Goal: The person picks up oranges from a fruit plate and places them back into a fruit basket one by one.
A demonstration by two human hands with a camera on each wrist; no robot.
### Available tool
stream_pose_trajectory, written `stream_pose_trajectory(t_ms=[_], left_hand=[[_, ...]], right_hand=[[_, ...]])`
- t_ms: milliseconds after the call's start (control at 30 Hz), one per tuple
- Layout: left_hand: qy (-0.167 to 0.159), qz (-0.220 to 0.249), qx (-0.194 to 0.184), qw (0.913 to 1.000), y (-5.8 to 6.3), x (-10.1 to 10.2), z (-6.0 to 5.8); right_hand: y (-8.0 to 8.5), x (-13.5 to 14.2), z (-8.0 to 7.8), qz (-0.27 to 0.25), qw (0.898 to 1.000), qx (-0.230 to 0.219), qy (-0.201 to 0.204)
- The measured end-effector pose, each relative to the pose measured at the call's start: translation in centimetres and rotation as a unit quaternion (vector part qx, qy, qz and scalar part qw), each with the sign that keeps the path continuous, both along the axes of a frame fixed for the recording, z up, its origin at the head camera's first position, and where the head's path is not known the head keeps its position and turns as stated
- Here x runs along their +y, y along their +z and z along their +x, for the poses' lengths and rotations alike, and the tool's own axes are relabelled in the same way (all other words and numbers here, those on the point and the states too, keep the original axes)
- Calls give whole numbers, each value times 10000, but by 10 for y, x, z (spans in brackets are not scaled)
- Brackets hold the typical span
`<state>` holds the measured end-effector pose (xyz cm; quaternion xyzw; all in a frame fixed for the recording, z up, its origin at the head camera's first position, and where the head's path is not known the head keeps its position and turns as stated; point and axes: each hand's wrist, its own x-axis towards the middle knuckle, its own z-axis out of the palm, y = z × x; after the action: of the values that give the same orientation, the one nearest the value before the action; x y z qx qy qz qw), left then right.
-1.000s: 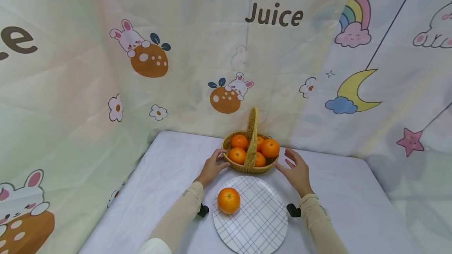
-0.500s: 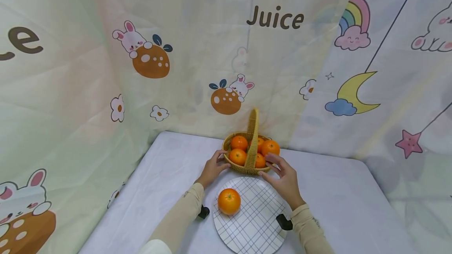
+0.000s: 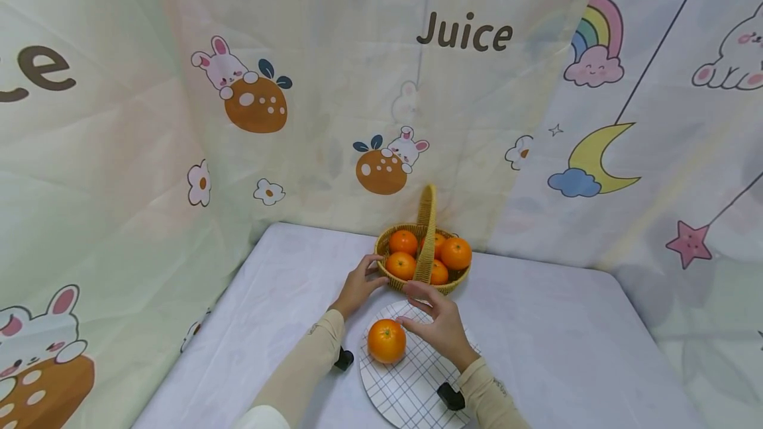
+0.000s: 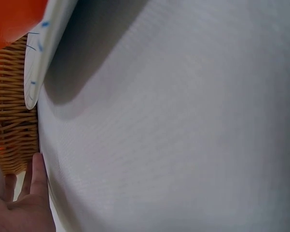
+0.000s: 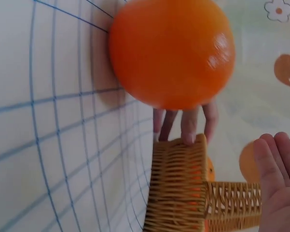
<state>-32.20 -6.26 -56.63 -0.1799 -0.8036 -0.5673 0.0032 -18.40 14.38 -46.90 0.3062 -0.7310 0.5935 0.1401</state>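
A wicker basket [image 3: 424, 288] with an upright handle stands at the back of the table and holds several oranges [image 3: 456, 253]. Against its left side rests my left hand [image 3: 356, 288], with fairly straight fingers in the left wrist view, where the basket wall [image 4: 12, 130] shows. One orange [image 3: 387, 341] sits on the left part of a round white plate [image 3: 411, 396] with a blue grid. Over the plate, just right of that orange, is my right hand [image 3: 440, 326], with its fingers extended and nothing held. In the right wrist view the orange [image 5: 171, 53] looks apart from this hand.
White cloth covers the table [image 3: 548, 343]. Printed fabric walls [image 3: 322, 157] rise behind it and along the left side. A black wrist camera [image 3: 451, 396] hangs beneath the right forearm, over the plate, and another [image 3: 344, 359] sits beside the left wrist.
My right hand has left the basket's right side and come left and nearer, over the plate beside the single orange. My left hand and the basket have stayed put.
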Motion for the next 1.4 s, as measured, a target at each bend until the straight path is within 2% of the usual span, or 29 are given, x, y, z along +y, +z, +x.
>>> stream_pose_trajectory(t_ms=[267, 533, 667, 767, 1000, 1267, 1400], left_hand=[[55, 6, 114, 9999, -2, -1, 0], [37, 29, 80, 10000, -2, -1, 0], [44, 33, 94, 9999, -3, -1, -1], [36, 42, 155, 9999, -3, -1, -2], [30, 46, 141, 9999, -1, -1, 1], [43, 58, 130, 9999, -2, 0, 3], [35, 60, 192, 9998, -2, 0, 2]], right_hand=[[-16, -13, 3, 83, 9986, -433, 306], [-22, -20, 8, 150, 9959, -852, 276], [-23, -21, 11, 398, 9916, -1211, 217], [-30, -22, 12, 710, 9859, -1502, 184], [-71, -18, 0, 1995, 9686, -1484, -36], [-71, -18, 2, 1975, 9714, -1317, -40], [-69, -16, 2, 1776, 9735, -1440, -64]])
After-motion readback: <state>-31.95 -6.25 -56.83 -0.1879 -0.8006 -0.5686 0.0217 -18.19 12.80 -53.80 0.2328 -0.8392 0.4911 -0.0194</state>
